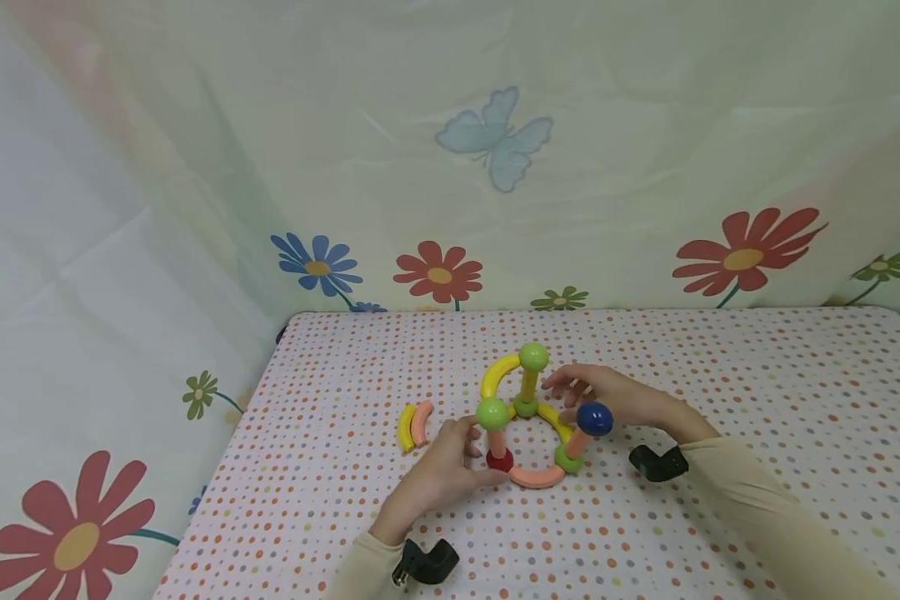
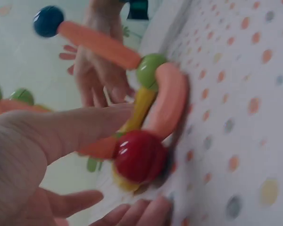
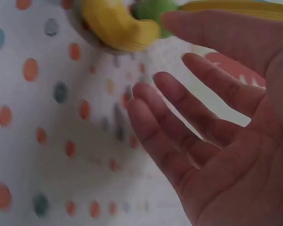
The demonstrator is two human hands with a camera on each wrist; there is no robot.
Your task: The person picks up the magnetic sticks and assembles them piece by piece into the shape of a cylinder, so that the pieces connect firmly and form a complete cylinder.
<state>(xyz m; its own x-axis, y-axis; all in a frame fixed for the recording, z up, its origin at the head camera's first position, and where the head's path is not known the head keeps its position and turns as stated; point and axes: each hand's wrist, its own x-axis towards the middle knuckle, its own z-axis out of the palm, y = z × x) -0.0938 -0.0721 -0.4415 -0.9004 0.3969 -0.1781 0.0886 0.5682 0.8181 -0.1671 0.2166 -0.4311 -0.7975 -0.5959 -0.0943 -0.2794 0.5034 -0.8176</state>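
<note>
A toy frame of balls and sticks stands on the table between my hands. Its base has a red ball (image 1: 499, 460), green balls (image 1: 569, 459), a pink curved stick (image 1: 536, 477) and yellow curved sticks. Upright sticks carry a light green ball (image 1: 492, 413), another green ball (image 1: 534, 357) and a dark blue ball (image 1: 595, 418). A yellow arch (image 1: 498, 372) rises at the back. My left hand (image 1: 442, 471) is spread around the red ball; whether it touches is unclear. Beside the frame's right side, my right hand (image 1: 618, 393) has loosely bent fingers, its palm holding nothing (image 3: 236, 155).
Left of the frame, a loose yellow curved stick (image 1: 405, 428) and a loose pink curved stick (image 1: 421, 423) lie side by side. The dotted tablecloth (image 1: 757, 375) reaches a flowered curtain (image 1: 615, 167) at the back. Each wrist bears a black camera mount (image 1: 658, 463).
</note>
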